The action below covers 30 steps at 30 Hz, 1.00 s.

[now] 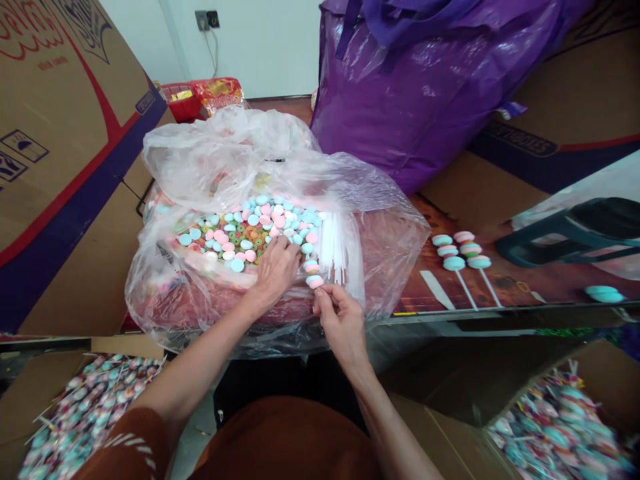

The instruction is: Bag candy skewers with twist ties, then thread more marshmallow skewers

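My right hand (343, 320) pinches the lower end of a candy lollipop (313, 275), whose pink, blue and yellow pieces are stacked on a stick mostly hidden by the fingers. Just left of it, my left hand (277, 263) reaches into a pile of pastel candies (265, 213), its fingers curled and the tips hidden. Blue, pink and white round candies lie there among small ring-shaped gummies (244, 235). Beside the pile is a bundle of white sticks (333, 243). Clear plastic bags (385, 233) surround and underlie all this.
Two stacked candy lollipops (453, 253) lie on the table's right side, near a dark green holder (565, 233) and a loose blue candy (604, 294). A purple bag (400, 100) and cardboard boxes (75, 167) flank the work area. Lower boxes hold many wrapped lollipops (95, 400).
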Available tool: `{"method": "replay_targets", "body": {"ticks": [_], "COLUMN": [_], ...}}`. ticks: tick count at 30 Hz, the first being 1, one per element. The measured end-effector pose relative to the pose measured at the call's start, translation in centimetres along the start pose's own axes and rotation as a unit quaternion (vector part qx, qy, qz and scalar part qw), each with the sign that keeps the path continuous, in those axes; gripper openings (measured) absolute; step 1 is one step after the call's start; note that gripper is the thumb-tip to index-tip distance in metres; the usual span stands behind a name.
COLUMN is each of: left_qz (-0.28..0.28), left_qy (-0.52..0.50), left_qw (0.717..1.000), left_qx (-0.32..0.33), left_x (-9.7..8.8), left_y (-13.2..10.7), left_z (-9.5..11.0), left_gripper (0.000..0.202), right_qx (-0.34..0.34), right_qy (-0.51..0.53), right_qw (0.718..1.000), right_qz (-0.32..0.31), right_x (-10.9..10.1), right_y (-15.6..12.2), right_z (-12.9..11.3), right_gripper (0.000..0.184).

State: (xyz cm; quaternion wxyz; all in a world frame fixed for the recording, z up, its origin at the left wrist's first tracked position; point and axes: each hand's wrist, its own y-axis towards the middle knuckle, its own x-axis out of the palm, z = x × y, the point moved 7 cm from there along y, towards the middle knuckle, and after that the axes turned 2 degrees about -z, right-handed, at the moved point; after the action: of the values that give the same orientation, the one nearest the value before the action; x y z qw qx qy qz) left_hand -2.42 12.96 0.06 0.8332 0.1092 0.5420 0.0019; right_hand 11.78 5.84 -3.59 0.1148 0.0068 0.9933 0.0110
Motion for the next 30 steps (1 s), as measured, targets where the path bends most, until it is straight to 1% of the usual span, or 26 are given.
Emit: {"method": "replay_targets", "body": {"ticks": [2, 3, 4, 5, 7, 8, 9, 10, 11, 13, 16, 21, 23, 25, 26, 27, 30], "left_qz": [0.035, 0.044, 0.044, 0.036, 0.015, 0.007, 0.004, 0.007, 0.011, 0.021, 0.033, 0.037, 0.041, 0.035, 0.029, 0.021, -0.011], "left_qy": [-0.129, -0.211, -0.298, -0.38, -0.512, -0.557, -0.588, -0.609, -0.622, -0.632, -0.632, -0.629, -0.62, -0.608, -0.607, -0.612, -0.645], "left_qw": [0.991, 0.976, 0.951, 0.92, 0.85, 0.819, 0.795, 0.777, 0.765, 0.756, 0.758, 0.767, 0.776, 0.785, 0.785, 0.779, 0.743], "left_qx": [-0.024, -0.043, -0.064, -0.085, -0.124, -0.14, -0.152, -0.161, -0.166, -0.169, -0.16, -0.119, -0.108, -0.113, -0.123, -0.137, -0.179], "left_x": [-0.5, -0.7, -0.8, -0.8, -0.7, -0.6, -0.5, -0.5, -0.4, -0.3, -0.4, -1.1, -1.4, -1.4, -1.3, -1.1, -0.5], "left_y": [-0.2, -0.3, -0.5, -0.6, -1.1, -1.3, -1.6, -1.9, -2.1, -2.4, -2.6, -2.7, -2.8, -2.8, -2.9, -3.0, -3.2], "left_z": [-1.2, -2.0, -2.7, -3.3, -4.1, -4.3, -4.4, -4.6, -4.7, -4.9, -4.9, -4.3, -4.3, -4.4, -4.6, -4.7, -5.0], "left_gripper": [0.016, 0.013, 0.012, 0.013, 0.021, 0.025, 0.029, 0.033, 0.034, 0.035, 0.033, 0.036, 0.036, 0.034, 0.034, 0.034, 0.039], "right_qx": [-0.001, -0.001, -0.001, -0.002, -0.01, -0.017, -0.025, -0.032, -0.038, -0.049, -0.06, -0.055, -0.055, -0.057, -0.059, -0.062, -0.075], "right_qy": [0.009, 0.016, 0.025, 0.033, 0.042, 0.043, 0.042, 0.039, 0.036, 0.025, 0.001, -0.018, -0.019, -0.017, -0.016, -0.015, -0.016], "right_qw": [1.0, 1.0, 0.999, 0.999, 0.998, 0.998, 0.997, 0.997, 0.997, 0.997, 0.996, 0.997, 0.997, 0.996, 0.996, 0.996, 0.994], "right_qz": [-0.01, -0.018, -0.026, -0.036, -0.05, -0.053, -0.054, -0.054, -0.054, -0.055, -0.062, -0.055, -0.056, -0.062, -0.065, -0.069, -0.072], "right_x": [0.1, 0.3, 0.4, 0.6, 1.0, 1.2, 1.3, 1.4, 1.5, 1.7, 1.8, 1.7, 1.7, 1.7, 1.7, 1.8, 1.7], "right_y": [-0.1, -0.2, -0.3, -0.4, -0.6, -0.7, -0.8, -0.8, -0.9, -1.0, -1.0, -0.8, -0.8, -0.8, -0.8, -0.8, -0.9], "right_z": [-0.1, -0.2, -0.3, -0.5, -0.9, -1.2, -1.4, -1.7, -1.9, -2.2, -2.2, -2.1, -2.1, -2.1, -2.1, -2.2, -2.4], "right_gripper": [0.025, 0.025, 0.025, 0.025, 0.025, 0.025, 0.025, 0.024, 0.024, 0.024, 0.024, 0.025, 0.026, 0.025, 0.025, 0.025, 0.022]}}
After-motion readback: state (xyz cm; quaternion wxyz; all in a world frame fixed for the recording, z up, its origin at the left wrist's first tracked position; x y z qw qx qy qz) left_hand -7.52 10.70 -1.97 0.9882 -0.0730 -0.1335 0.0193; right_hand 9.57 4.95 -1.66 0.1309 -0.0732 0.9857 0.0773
